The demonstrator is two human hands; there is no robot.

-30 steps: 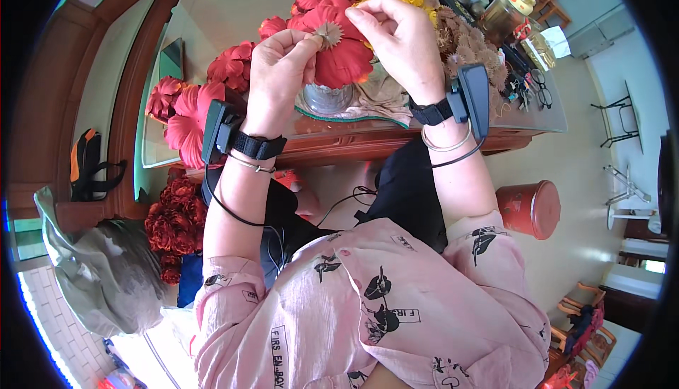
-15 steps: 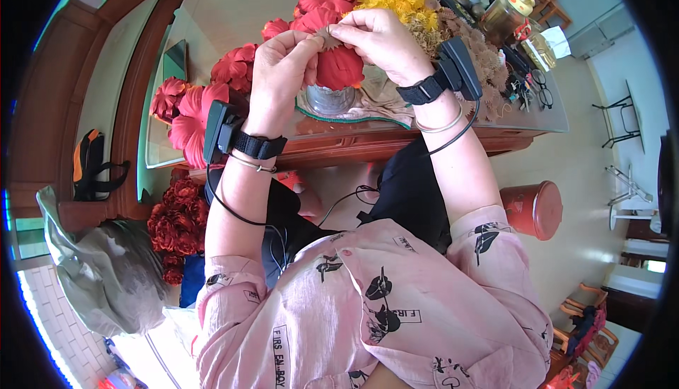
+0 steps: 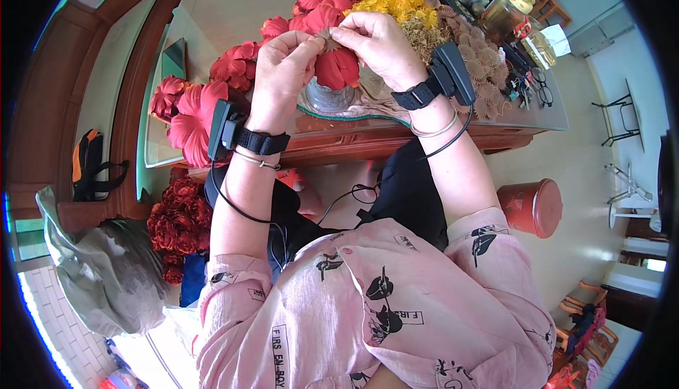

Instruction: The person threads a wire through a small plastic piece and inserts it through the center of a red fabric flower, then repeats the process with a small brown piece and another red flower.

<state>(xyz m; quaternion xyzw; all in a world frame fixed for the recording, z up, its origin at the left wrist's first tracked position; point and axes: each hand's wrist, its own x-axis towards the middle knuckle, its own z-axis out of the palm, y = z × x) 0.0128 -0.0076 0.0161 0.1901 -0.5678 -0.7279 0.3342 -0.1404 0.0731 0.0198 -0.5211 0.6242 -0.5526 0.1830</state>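
Observation:
A red artificial flower hangs petals-down between my two hands above the table. My left hand pinches it from the left, thumb and forefinger at the brownish calyx on its upper end. From the right, my right hand closes thumb and forefinger on the same calyx. Beneath the flower stands a grey round container on a light cloth. The fingertips partly cover the calyx, so its exact fit on the flower cannot be made out.
More red flowers lie at the left of the glass-topped table. Yellow flower heads and dusty-pink ones are piled right of my hands. Jars and eyeglasses crowd the right side. A red bucket stands on the floor.
Both hands stay at the calyx with fingers pinched. My right hand and wrist have shifted slightly down and left, and the held flower has turned a little.

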